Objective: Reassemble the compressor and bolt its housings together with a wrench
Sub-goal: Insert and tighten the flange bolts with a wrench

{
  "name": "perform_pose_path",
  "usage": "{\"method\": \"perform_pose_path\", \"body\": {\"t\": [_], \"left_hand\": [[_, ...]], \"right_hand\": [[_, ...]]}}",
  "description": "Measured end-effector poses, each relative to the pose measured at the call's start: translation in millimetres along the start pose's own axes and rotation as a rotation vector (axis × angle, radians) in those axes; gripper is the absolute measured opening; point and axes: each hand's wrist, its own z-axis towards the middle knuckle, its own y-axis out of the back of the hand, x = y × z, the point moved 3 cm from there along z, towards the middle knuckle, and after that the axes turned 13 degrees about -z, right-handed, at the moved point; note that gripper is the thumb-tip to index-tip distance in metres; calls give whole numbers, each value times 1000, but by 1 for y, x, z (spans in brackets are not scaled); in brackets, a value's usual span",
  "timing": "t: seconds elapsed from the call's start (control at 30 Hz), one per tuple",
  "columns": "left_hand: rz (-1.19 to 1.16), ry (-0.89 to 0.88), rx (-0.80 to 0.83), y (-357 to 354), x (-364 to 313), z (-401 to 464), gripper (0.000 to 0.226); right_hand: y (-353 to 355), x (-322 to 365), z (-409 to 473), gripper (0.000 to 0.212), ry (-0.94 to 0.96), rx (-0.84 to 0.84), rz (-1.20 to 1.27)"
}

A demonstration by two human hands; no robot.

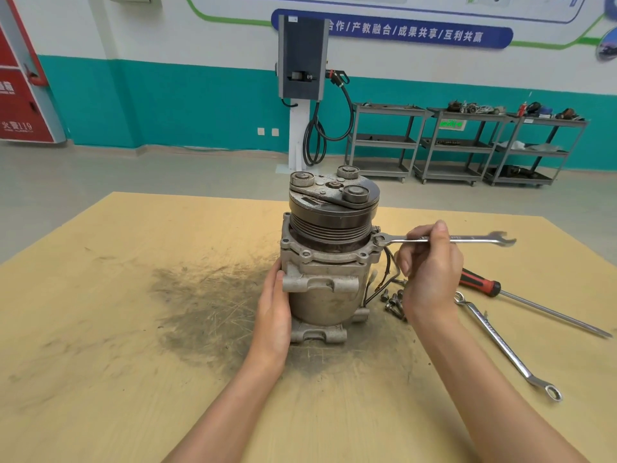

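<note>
1. The grey, grimy cast-metal compressor (325, 262) is standing upright on its end near the middle of the pale yellow wooden tabletop (133, 379), dark grooved pulley and clutch plate (334, 202) facing up.
2. My left hand (275, 305) is pressing flat against the compressor's left side — fingers straight and held together, steadying the body just below the upper flange.
3. My right hand (430, 262) is gripping the shank of a shiny steel combination wrench (440, 240) — fingers curled round it, thumb on top.
4. The wrench is lying roughly level, its ring end sitting over a bolt spot on the right corner of the upper housing flange, its open end pointing off to the right.
5. A small heap of dark loose bolts (392, 300) is lying on the table just right of the compressor's base, partly behind my right wrist.
6. A second, longer steel wrench (507, 347) is lying diagonally on the table to the right, and a red-and-black-handled screwdriver (534, 305) is lying beyond it.
7. A dark smear of grime (200, 295) is spreading across the wood left of the compressor.
</note>
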Motion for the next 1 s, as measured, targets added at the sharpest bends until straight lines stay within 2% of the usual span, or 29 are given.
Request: {"method": "perform_pose_path", "body": {"t": [0.1,0.2,0.4,0.53,0.63,0.83,1.0], "left_hand": [[-13,5,-4,-1,-1,-1,43],[-9,6,-6,-1,-1,-1,44],[-4,14,-3,0,0,0,43],[-1,12,2,0,0,-1,43],[0,10,2,0,0,-1,44],[-7,6,-19,0,-1,-2,44],[-6,6,-6,-1,-1,-2,45]], "right_hand": [[-3,-2,-15,39,92,-126,-10],[-5,-1,-23,35,188,-179,-25],[-3,5,-26,28,377,-97,-112],[-2,8,-24,28,416,-47,-147],[-3,9,-20,34,353,-52,-142],[-2,4,-7,41,99,-72,-92],[-3,-3,7,46,-125,19,-5]]}}
